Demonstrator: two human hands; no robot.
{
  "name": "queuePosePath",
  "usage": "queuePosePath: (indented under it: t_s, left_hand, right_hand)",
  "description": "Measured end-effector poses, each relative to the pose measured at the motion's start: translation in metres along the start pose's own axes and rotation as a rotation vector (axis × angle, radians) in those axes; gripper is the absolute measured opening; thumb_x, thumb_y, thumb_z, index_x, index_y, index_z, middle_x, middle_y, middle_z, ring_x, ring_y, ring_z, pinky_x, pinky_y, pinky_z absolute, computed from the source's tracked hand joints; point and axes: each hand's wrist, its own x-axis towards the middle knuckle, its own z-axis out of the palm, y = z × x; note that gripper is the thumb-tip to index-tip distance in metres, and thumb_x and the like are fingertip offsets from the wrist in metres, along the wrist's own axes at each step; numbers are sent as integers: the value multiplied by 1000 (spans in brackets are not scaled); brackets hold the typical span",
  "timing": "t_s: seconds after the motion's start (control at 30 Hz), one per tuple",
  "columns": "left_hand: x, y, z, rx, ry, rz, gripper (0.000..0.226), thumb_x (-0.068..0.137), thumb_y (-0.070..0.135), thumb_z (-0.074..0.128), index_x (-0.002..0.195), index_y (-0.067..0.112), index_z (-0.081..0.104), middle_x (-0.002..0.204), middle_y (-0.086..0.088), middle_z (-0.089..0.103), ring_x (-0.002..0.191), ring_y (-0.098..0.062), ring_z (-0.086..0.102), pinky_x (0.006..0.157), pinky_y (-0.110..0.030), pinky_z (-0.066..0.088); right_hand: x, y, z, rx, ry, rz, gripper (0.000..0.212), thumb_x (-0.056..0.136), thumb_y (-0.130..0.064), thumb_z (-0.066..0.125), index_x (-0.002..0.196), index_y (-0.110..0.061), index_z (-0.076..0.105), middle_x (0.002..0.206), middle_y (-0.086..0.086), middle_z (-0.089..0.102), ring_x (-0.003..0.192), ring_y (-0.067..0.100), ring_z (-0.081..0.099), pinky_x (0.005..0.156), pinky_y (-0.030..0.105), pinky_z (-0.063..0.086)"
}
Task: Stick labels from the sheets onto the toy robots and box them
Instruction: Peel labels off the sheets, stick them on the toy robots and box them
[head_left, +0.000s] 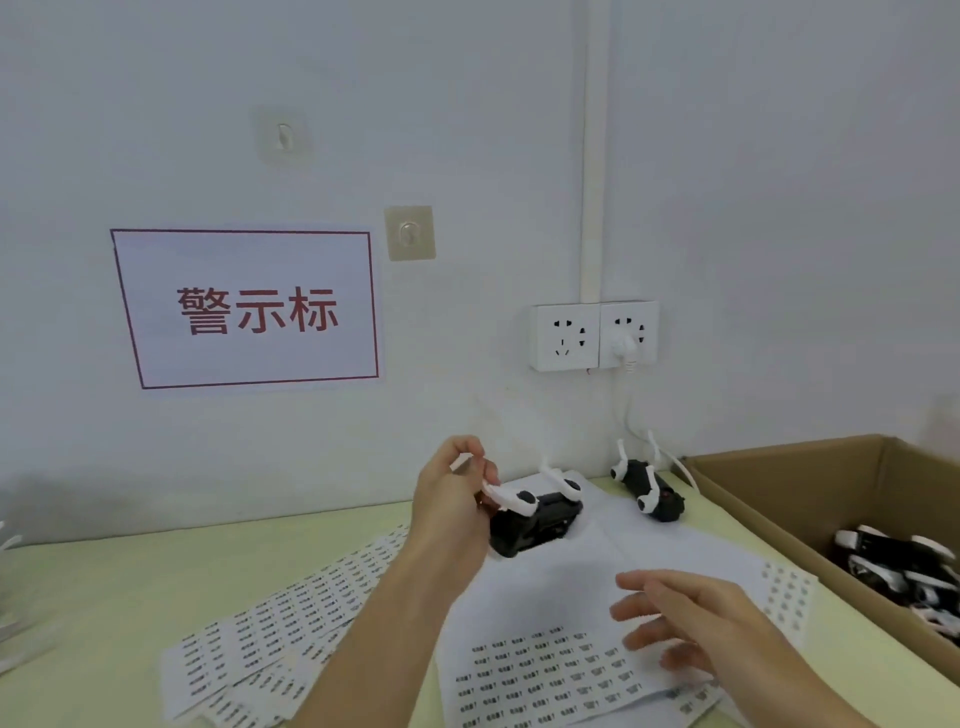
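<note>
Holding the toy robot (530, 519) up off the table (104, 587), your left hand (457, 499) pinches one of its white legs between curled fingers (475, 457), so the black body hangs below and to the right of that grip, above a blank white sheet (571, 566). Your right hand (691, 623) hovers open, fingers spread and holding nothing, just over the near label sheet (540, 670). A second toy robot (649, 493) lies on its back near the wall, legs up, and more robots (909, 566) sit in the cardboard box (779, 493) at your right. A one-leg pinch is a weak hold, in my judgement: the body could swing or twist as you press a label on, or the leg could slip free and drop the toy onto the sheets. Peeling with one hand could also lift or drag the whole sheet, since nothing pins it down. The spread sheets (291, 608) at left overlap loosely, and a passing forearm could scatter them. For room, the wall stands close behind the robots, with a plugged-in white cable (631, 410) hanging down near the second robot, so reaching back there risks a snag. The box wall rises right beside your right hand; clear its rim when you carry a robot over. Open table lies to the far left.
</note>
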Motion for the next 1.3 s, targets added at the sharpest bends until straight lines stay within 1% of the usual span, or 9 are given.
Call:
queuePosePath:
  t_s: [0.3,0.47,0.57,0.67,0.77,0.93,1.03,1.13,1.3]
  left_hand:
    - [-27,-20,40,-479,-249,-154,36,90,-19,29,76,11,45,59,-4,40,50,-14,35,66,-26,35]
    - [-36,-31,38,-159,-508,-119,43,98,-11,34,71,13,56,62,-5,49,59,-17,42,58,-25,39]
    - [-34,-26,29,80,-716,-86,30,99,-4,48,80,13,65,76,-9,64,71,-22,57,70,-30,53]
    - [-34,-19,26,366,-738,42,6,92,13,65,94,17,68,95,-4,66,81,-19,62,74,-29,53]
    - [-35,-20,28,597,-551,217,32,84,35,76,110,46,60,121,16,55,105,-3,57,82,-22,47]
    - [-45,-21,34,686,-859,146,49,83,33,81,121,54,59,128,31,55,110,9,58,84,-20,56]
    - [-46,-22,37,760,-786,201,36,80,33,84,111,43,68,122,15,64,116,-13,60,99,-36,52]
    - [-42,-23,35,658,-636,226,33,76,30,87,102,41,70,112,16,65,101,0,61,80,-19,53]
    - [-36,-38,35,618,-251,338,31,77,28,85,98,38,64,109,9,57,87,14,53,84,-30,56]
  right_hand:
    - [1,-1,2,583,-7,121,43,89,-27,64,127,-8,56,115,19,72,100,40,72,79,46,52]
    - [-4,0,-4,725,-40,-50,49,84,-26,57,128,-6,62,115,19,71,90,35,68,75,42,48]
    - [-4,0,-9,738,3,-94,39,95,-26,50,125,-6,63,113,17,73,88,29,70,73,38,51]
    - [-6,0,-14,806,-70,-61,44,76,-29,74,105,3,71,82,14,72,62,20,69,55,32,58]
    - [-7,1,-15,743,-104,-57,39,60,-20,78,83,8,64,61,16,61,47,24,59,44,30,51]
    - [-9,3,-16,737,-381,115,18,80,-17,56,84,1,59,63,16,41,50,23,34,48,34,33]
    - [-9,4,-16,693,-351,121,29,88,-22,53,85,3,68,63,16,46,49,22,37,46,32,35]
    - [-3,2,-18,654,-152,78,42,87,-30,55,102,4,74,83,23,66,57,26,51,55,35,43]
    - [0,2,-21,460,40,-144,38,89,-34,59,122,-19,69,113,11,74,101,38,72,74,43,57]
